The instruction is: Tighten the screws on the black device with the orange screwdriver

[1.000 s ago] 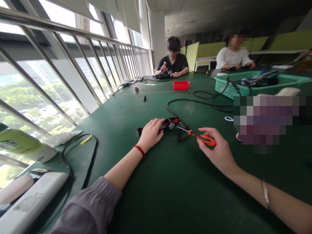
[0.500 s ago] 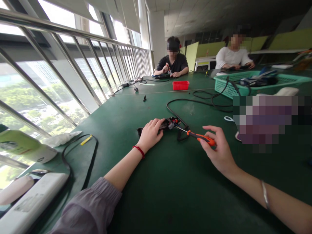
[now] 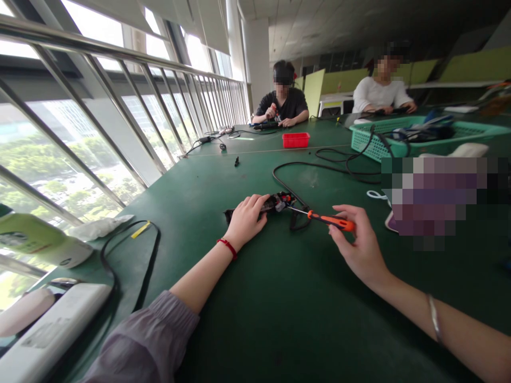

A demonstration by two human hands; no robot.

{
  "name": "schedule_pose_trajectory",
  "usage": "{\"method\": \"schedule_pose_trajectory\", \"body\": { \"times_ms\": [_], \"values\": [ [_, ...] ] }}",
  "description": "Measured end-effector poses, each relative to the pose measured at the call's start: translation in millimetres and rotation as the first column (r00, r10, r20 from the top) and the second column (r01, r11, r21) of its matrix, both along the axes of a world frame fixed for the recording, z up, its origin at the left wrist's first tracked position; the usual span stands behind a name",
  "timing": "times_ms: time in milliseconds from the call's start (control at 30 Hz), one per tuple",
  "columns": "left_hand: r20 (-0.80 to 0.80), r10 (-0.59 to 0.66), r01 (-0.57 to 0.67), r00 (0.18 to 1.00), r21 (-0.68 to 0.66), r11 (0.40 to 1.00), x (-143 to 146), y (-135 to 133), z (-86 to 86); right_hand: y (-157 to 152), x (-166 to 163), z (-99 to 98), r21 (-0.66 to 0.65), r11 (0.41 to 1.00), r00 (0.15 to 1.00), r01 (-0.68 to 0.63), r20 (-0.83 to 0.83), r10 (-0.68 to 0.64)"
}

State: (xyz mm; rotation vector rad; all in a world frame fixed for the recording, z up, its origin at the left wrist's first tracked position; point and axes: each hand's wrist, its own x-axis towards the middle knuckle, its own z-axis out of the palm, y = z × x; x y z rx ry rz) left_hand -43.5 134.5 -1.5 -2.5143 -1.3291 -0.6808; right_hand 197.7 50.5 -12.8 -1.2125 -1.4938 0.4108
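My left hand (image 3: 246,219) lies curled over a small black device (image 3: 275,202) with red and white parts, pressing it down on the green table (image 3: 279,319). My right hand (image 3: 356,239) pinches the orange handle of a screwdriver (image 3: 331,221). The thin metal shaft points left, and its tip rests at the device's right end. A black cable (image 3: 303,165) runs from the device toward the back of the table.
A red bin (image 3: 296,139) and a teal basket (image 3: 399,135) stand further back. Two other people work at the far end. Left of me lie a looped black cable (image 3: 128,255), a white power strip (image 3: 51,330) and a green-and-white object (image 3: 35,239). A railing and windows line the left side.
My right hand has turned the screwdriver handle between its fingers and lifted slightly. The left hand and device have stayed put.
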Motion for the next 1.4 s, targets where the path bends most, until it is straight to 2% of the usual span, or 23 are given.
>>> {"method": "schedule_pose_trajectory", "body": {
  "times_ms": [200,333,400,467,567,667,733,833,1000,1067,1167,1300,1400],
  "values": [
    [-0.005,0.004,-0.004,1.000,0.009,1.000,-1,1,-0.9,-3,0,0.9,-0.124,0.985,0.991,-0.116,0.050,0.123],
    [-0.006,0.006,-0.006,1.000,0.013,1.000,-1,1,-1.1,-2,0,1.1,0.078,0.997,0.998,0.010,0.066,-0.015],
    [-0.011,0.009,-0.009,1.000,0.012,1.000,1,0,-1.4,-1,-1,1.0,0.100,0.995,0.997,0.016,0.070,-0.024],
    [-0.009,0.028,-0.028,1.000,0.007,1.000,3,0,-1.6,-1,-1,0.6,0.001,0.998,0.996,-0.055,0.065,0.055],
    [0.023,0.111,-0.110,0.994,-0.031,0.993,7,-1,-1.3,-1,-3,0.2,-0.169,0.967,0.982,-0.189,-0.033,0.186],
    [0.065,0.182,-0.176,0.981,-0.086,0.981,7,-1,-0.8,-1,-3,0.1,-0.225,0.952,0.975,-0.209,-0.120,0.185],
    [0.079,0.173,-0.166,0.982,-0.092,0.982,7,-1,-0.7,-2,-2,0.4,-0.242,0.950,0.978,-0.196,-0.122,0.171],
    [0.084,0.156,-0.149,0.984,-0.082,0.985,6,-1,-1.1,-3,-1,0.5,-0.218,0.956,0.979,-0.195,-0.105,0.175],
    [0.087,0.169,-0.163,0.982,-0.074,0.984,7,-2,-0.2,-2,-1,-0.8,-0.016,0.994,0.994,-0.109,-0.008,0.109],
    [0.088,0.163,-0.157,0.983,-0.074,0.985,7,-3,0.9,0,-2,-1.3,0.024,0.995,0.995,-0.101,0.001,0.101],
    [0.092,0.174,-0.166,0.980,-0.083,0.983,8,-4,2.3,0,-1,-1.0,0.000,0.993,0.992,-0.121,-0.024,0.121],
    [0.098,0.202,-0.194,0.974,-0.086,0.977,9,-6,2.9,-4,1,-1.1,-0.097,0.984,0.987,-0.147,-0.075,0.140],
    [0.104,0.207,-0.199,0.973,-0.081,0.977,10,-7,3.6,-5,2,-2.0,-0.097,0.982,0.984,-0.164,-0.085,0.156]
  ]
}}
